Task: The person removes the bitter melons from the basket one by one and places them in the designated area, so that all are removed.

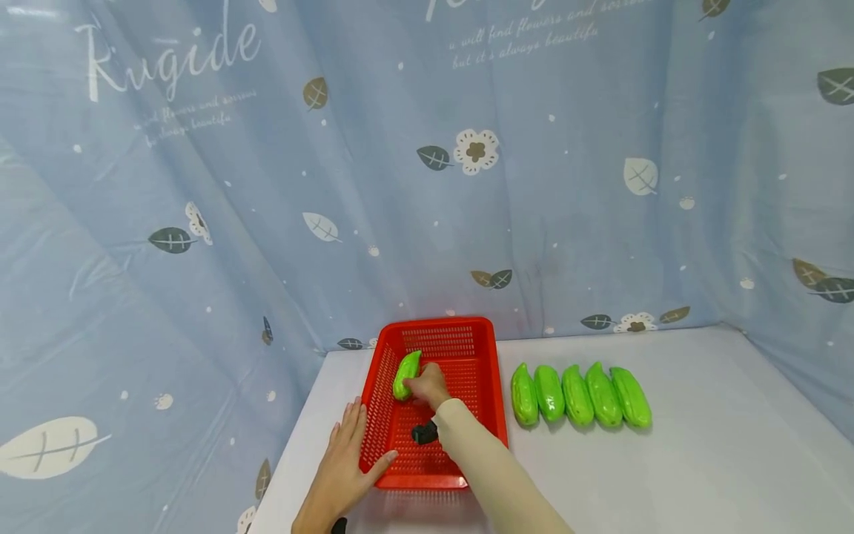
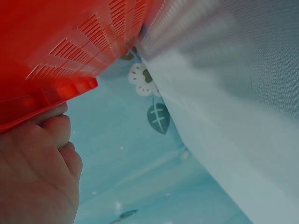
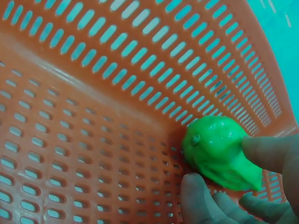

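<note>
A red plastic basket (image 1: pixel 490 386) with slotted walls stands on the white table. Inside it, near the left wall, is a glossy bright green, elongated fruit-like piece (image 1: pixel 407 371) with a tapered end. My right hand (image 1: pixel 429 387) reaches into the basket and holds this green piece. In the right wrist view the thumb (image 3: pixel 266 151) presses one side of the green piece (image 3: pixel 217 149), and the fingers (image 3: pixel 198 198) lie along its lower side. My left hand (image 1: pixel 343 463) rests on the basket's left rim, fingers straight, thumb spread toward the inside.
Several similar green pieces (image 1: pixel 579 397) lie side by side in a row on the white table (image 1: pixel 700 460), right of the basket. A blue patterned curtain (image 1: pixel 567 222) hangs behind the table and along its sides. The basket's back wall stands near the curtain.
</note>
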